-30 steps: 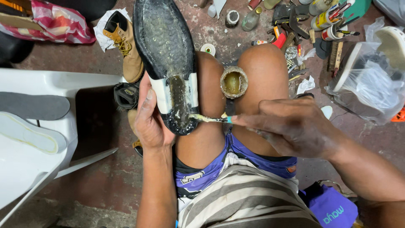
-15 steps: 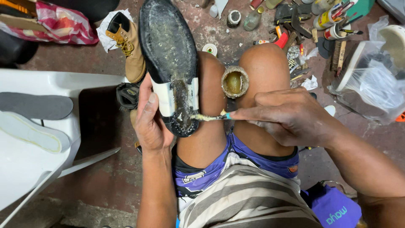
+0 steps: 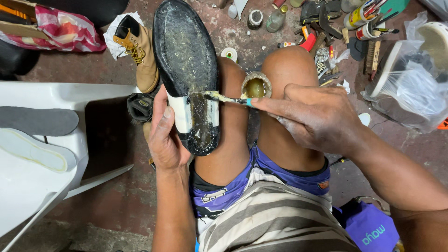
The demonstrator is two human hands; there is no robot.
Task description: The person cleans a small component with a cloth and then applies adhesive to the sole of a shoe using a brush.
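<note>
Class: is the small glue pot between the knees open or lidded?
Open: the glue pot shows yellowish glue inside, no lid on it.

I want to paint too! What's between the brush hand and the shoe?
In the head view, a thin brush runs from the right hand to the shoe.

Shoe [image 3: 186, 70] toe seemingly cut off at top.

Stained reddish floor [image 3: 116, 196] — concrete, perhaps — beside a white plastic chair [image 3: 46, 186].
</note>
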